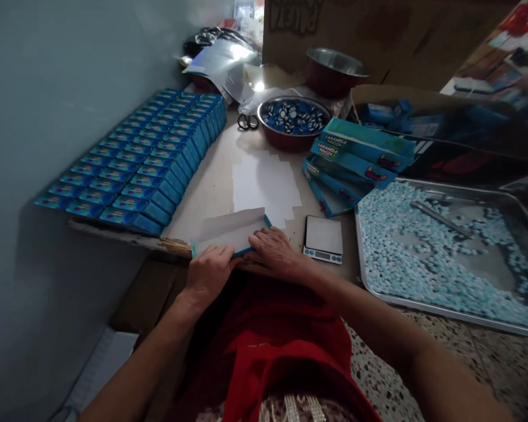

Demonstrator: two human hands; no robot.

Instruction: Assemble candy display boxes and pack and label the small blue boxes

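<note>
1. At the centre of the clock, a carton [231, 230] with a pale interior and blue edges is lying open at the near edge of a work table [211, 187]; the directions below are running from it.
2. At 7 o'clock, the person's left hand [209, 269] is gripping the carton's near side, fingers curling over it.
3. At 4 o'clock, the right hand [275, 249] is holding the carton's right end, fingers bending closely around it.
4. At 2 o'clock, fanned blue cartons [356, 167] are showing the words "CARAMELO MACIZO", legible on the upper ones.
5. At 10 o'clock, blue boxes [136, 176] are standing in tight rows, their printing blurring beyond reading.
6. At 1 o'clock, overlapping white pieces [266, 181] are lying near the carton; beyond them, a bowl [294, 120] is holding blue-and-silver wrapped items.
7. At 3 o'clock, a small scale [324, 235] is sitting, its display showing nothing readable; farther out, a metal tray [363, 266] is carrying pale blue and white pieces.
8. Far off at 1 o'clock, a large cardboard box [391, 41] is bearing upside-down lettering, apparently reading "PALETA".
</note>
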